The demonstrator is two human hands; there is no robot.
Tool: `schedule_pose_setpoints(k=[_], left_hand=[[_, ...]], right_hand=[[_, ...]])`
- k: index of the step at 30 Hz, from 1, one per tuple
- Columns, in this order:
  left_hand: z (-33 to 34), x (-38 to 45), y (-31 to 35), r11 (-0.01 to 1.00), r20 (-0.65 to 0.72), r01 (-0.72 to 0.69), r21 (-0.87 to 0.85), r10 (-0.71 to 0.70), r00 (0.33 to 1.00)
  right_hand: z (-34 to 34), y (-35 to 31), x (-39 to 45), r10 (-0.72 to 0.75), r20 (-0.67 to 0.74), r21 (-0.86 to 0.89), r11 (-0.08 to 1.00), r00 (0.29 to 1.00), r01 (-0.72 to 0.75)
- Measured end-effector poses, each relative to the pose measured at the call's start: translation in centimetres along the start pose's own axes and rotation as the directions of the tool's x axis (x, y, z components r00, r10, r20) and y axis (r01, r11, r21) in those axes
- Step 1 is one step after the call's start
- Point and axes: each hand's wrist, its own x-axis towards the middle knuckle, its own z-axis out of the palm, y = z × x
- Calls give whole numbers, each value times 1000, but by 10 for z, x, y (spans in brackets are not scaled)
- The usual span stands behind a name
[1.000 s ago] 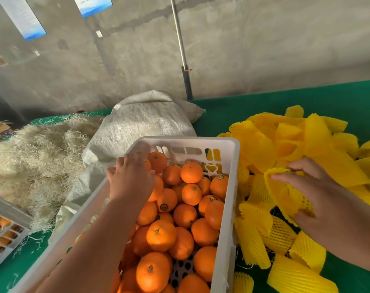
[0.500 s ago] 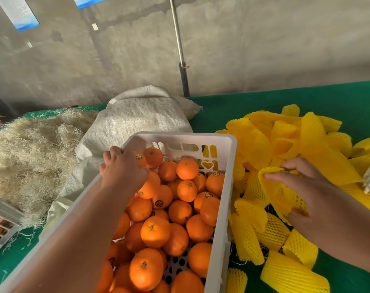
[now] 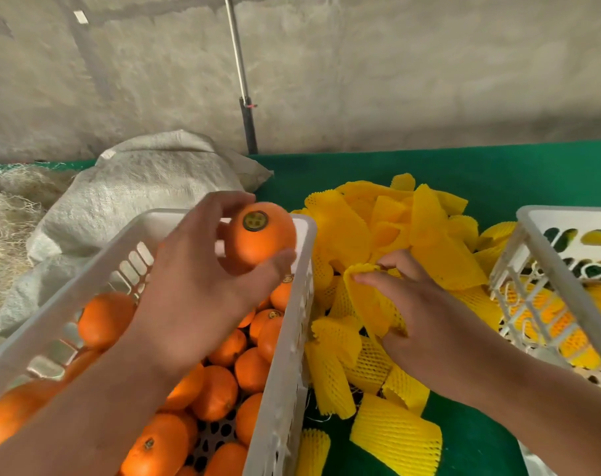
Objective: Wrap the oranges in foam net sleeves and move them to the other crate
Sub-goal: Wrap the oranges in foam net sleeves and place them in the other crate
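My left hand (image 3: pixel 196 286) grips an orange (image 3: pixel 261 235) with a round sticker, lifted above the far right corner of the white crate (image 3: pixel 288 389) full of loose oranges (image 3: pixel 216 393). Just right of that crate, my right hand (image 3: pixel 419 310) pinches a yellow foam net sleeve (image 3: pixel 367 300) at the near side of the sleeve pile (image 3: pixel 426 231) on the green table. At the right edge stands a second white crate (image 3: pixel 546 255) with sleeved oranges (image 3: pixel 539 310) inside.
A grey woven sack (image 3: pixel 147 194) lies behind the orange crate, with straw-like packing fibre (image 3: pixel 7 218) to its left. A metal pole (image 3: pixel 244 97) stands against the concrete wall. More loose sleeves (image 3: pixel 395 438) lie on the green table (image 3: pixel 498 166) near me.
My left hand has taken an orange out of the crate and raised it toward the right. The right hand stays on the sleeve. The view has swung right, showing the second crate.
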Motion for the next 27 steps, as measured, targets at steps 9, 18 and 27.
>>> schedule_pose_setpoints(k=[9,18,27], left_hand=[[58,-47,33,859,563,351,-373,-91,822],[50,-32,33,783,557,481,-394,-212,803],[51,-35,28,899,367,382,-216,-288,885]], right_hand=[[-4,0,-1,-133,-66,83,987,989,138],[-4,-14,-1,-197,-162,63,976,967,209],[-3,-25,-4,-220,-154,40,973,963,229]])
